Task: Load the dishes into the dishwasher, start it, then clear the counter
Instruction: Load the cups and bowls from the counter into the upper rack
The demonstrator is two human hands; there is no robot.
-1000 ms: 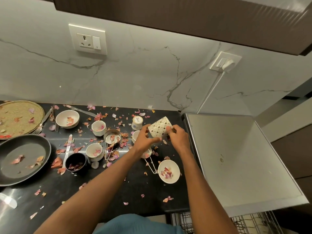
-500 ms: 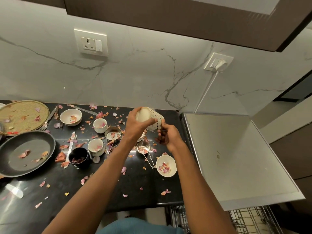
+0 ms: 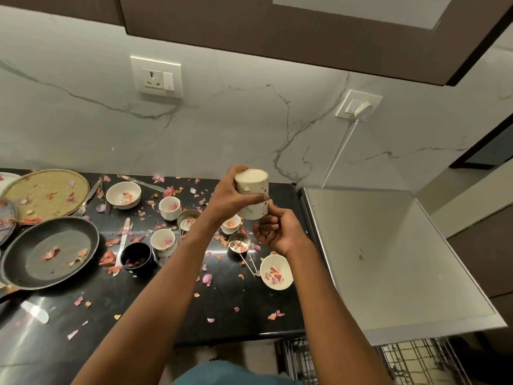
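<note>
Fingers [image 3: 222, 187] of my left hand [image 3: 227, 198] wrap round the patterned cup [image 3: 252, 194], which I hold upside down above the black desk [image 3: 155, 301], its pale base facing the camera. My right hand [image 3: 277, 230] sits just beneath the cup's mouth with its fingers curled; I cannot tell whether they hold anything. Below them on the desk stand a small steel measuring cup [image 3: 239, 243] and a white bowl [image 3: 276, 272], among scattered petals. A dark pan [image 3: 48, 252] lies far left.
</note>
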